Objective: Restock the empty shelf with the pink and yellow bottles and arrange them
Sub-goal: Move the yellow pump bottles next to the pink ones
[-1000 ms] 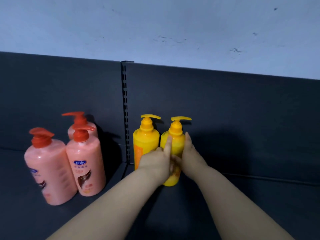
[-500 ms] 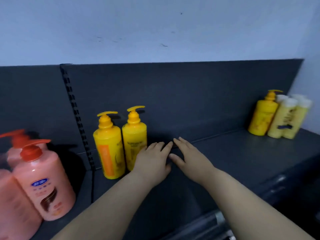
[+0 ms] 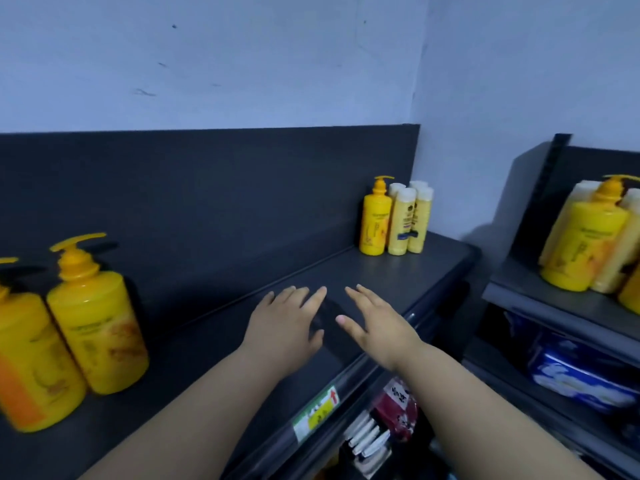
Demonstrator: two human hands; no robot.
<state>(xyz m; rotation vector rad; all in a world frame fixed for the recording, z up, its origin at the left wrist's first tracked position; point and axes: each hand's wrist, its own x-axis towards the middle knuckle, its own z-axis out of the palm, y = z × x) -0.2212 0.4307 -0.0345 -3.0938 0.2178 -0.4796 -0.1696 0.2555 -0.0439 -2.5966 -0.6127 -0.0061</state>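
Over the matte dark shelf (image 3: 398,271), left hand (image 3: 284,327) and right hand (image 3: 377,323) spread flat, empty, glossy rounded yellow pump bottles (image 3: 97,327) left.

A green and yellow price tag (image 3: 316,415) sits on the front edge of the dark shelf. Below the tag, a red packet (image 3: 398,407) and a row of white items (image 3: 368,441) lie on a lower level. Right of the tag, a blue and white pack (image 3: 581,375) rests in the neighbouring rack (image 3: 554,299).

A pale blue-white wall (image 3: 242,64) meets a corner behind dark grey shelving (image 3: 346,271), dimly lit.
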